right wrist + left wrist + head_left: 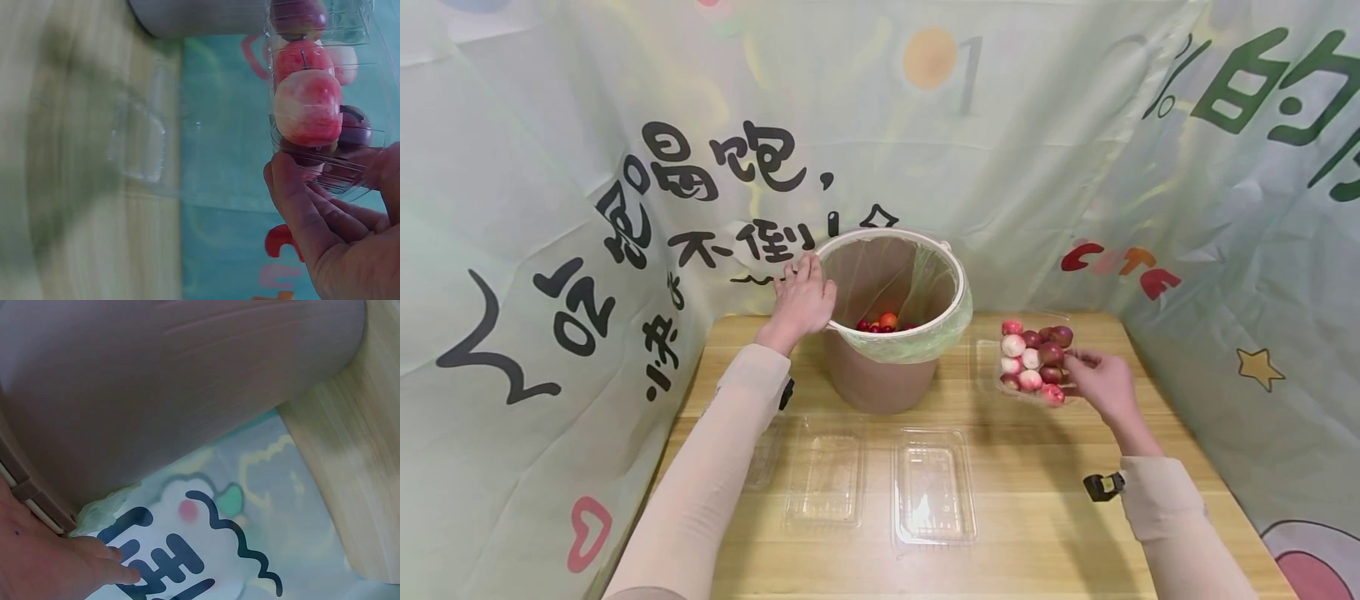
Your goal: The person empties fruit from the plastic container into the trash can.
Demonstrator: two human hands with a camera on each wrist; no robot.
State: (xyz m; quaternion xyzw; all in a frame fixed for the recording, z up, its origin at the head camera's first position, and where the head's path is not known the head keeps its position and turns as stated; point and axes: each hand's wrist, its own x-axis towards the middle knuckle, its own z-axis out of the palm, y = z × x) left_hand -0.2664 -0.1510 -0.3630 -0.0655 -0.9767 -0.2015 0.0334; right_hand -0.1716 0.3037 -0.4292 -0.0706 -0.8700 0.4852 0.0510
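Your left hand rests flat on the left side of the bucket, with its fingers straight and lying on the rim. The bucket is brown and has a thin green bag inside it. It stands near the back edge of the tabletop, a bit left of the middle. Down in the bucket you can see a few small red fruits.

Two see-through trays lie side by side close to the front edge of the tabletop, in front of the bucket.

Your right hand is near the right edge of the tabletop. Its fingers curl around the right side of a clear box of fruit. The box is packed with red, pink and dark purple fruits. It sits just left of your right hand, touching your fingers, and to the right of the bucket.
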